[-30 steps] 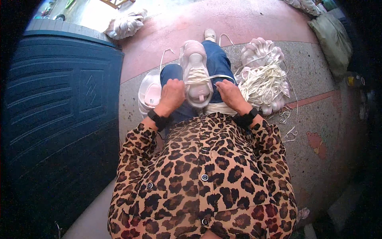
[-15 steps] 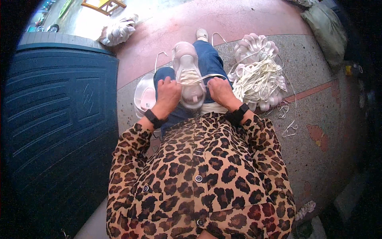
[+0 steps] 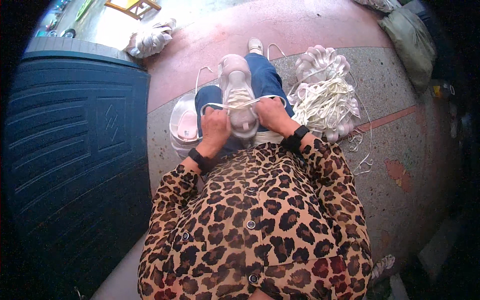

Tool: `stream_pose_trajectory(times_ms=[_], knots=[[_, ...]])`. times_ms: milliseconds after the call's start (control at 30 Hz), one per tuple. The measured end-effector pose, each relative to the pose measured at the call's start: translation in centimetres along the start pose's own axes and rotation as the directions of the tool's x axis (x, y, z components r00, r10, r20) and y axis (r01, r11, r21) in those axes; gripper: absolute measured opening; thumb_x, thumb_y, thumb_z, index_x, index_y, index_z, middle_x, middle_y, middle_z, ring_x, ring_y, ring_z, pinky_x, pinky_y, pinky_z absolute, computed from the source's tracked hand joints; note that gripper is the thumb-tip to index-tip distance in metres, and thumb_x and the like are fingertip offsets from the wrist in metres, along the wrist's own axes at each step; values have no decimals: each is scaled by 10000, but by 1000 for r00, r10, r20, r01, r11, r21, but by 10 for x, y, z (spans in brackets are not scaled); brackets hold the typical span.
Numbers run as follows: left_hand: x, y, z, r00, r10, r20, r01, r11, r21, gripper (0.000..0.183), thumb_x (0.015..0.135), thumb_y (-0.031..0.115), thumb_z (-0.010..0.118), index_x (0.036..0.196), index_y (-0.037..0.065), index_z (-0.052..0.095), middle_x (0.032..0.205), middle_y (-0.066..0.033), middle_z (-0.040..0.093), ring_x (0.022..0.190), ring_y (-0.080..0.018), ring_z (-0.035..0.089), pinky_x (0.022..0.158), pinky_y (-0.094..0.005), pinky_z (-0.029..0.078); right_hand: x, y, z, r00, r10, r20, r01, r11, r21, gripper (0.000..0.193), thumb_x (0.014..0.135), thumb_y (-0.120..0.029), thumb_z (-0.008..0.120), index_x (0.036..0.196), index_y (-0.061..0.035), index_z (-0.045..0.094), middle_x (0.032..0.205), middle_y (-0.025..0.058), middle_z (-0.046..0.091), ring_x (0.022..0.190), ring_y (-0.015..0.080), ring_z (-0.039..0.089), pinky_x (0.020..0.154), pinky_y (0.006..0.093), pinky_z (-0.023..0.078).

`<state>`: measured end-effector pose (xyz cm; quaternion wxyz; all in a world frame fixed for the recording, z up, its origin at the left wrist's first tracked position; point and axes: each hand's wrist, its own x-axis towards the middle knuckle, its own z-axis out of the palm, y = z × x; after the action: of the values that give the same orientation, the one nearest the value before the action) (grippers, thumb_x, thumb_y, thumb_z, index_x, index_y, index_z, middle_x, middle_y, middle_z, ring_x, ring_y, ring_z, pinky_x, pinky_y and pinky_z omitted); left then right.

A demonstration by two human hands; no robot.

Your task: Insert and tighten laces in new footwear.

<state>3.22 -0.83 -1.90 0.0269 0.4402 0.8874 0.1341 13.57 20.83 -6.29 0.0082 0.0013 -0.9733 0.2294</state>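
A pale pink and white sneaker (image 3: 235, 90) rests across my lap between my knees, toe pointing away from me. White shoelace (image 3: 241, 105) runs across its upper, with a loop out to each side. My left hand (image 3: 216, 125) is closed on the lace at the shoe's left edge. On the other side, my right hand (image 3: 271, 114) pinches the lace close to the shoe's opening. Fingertips of both hands are partly hidden. Beside my right leg lies a heap of loose white laces (image 3: 327, 100) on top of stacked pale shoe parts (image 3: 320, 60).
Left of my leg, a pale pink sole piece (image 3: 187, 125) lies among clear-white ones. A dark blue panelled door (image 3: 80, 130) stands close on the left. Farther off are a wrapped white bundle (image 3: 150, 38), a yellow wooden stool (image 3: 132, 7) and a greyish sack (image 3: 410, 45).
Both hands have come closer to the shoe and to each other. The lace, stretched out sideways before, now bends into loops at both sides.
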Motion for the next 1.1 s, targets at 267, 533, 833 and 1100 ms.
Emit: stream_pose_trajectory(times_ms=[267, 533, 833, 1100], knots=[[11, 22, -19, 968, 239, 83, -253, 915, 314, 163, 769, 141, 622, 907, 77, 681, 980, -88, 590, 972, -273, 527, 771, -408, 398, -7, -32, -18, 986, 46, -163, -65, 991, -114, 99, 815, -170, 611, 835, -99, 677, 872, 84, 657, 926, 270, 620, 788, 415, 440], [25, 31, -15, 864, 326, 382, -485, 742, 463, 151, 814, 228, 602, 829, 107, 691, 867, -44, 597, 951, -228, 510, 755, -383, 364, -5, -30, -15, 988, -92, -123, 78, 990, -118, 82, 783, -116, 614, 848, -67, 627, 876, 105, 662, 924, 290, 623, 803, 387, 466], [25, -5, -14, 786, 558, 267, -612, 762, 211, 111, 854, 182, 607, 872, 82, 651, 842, -43, 602, 922, -201, 560, 730, -352, 433, 6, -40, -27, 978, -175, -113, 134, 943, -306, 51, 746, -152, 636, 723, -108, 644, 831, 37, 628, 943, 229, 567, 821, 377, 400], [67, 16, -54, 955, -224, 194, 295, 641, -709, 194, 918, 175, 662, 946, -12, 706, 796, -119, 691, 723, -212, 654, 671, -327, 510, 35, -35, -39, 875, 202, -441, 28, 886, 462, 157, 904, -158, 645, 856, -10, 664, 796, 174, 636, 783, 368, 627, 708, 458, 485]])
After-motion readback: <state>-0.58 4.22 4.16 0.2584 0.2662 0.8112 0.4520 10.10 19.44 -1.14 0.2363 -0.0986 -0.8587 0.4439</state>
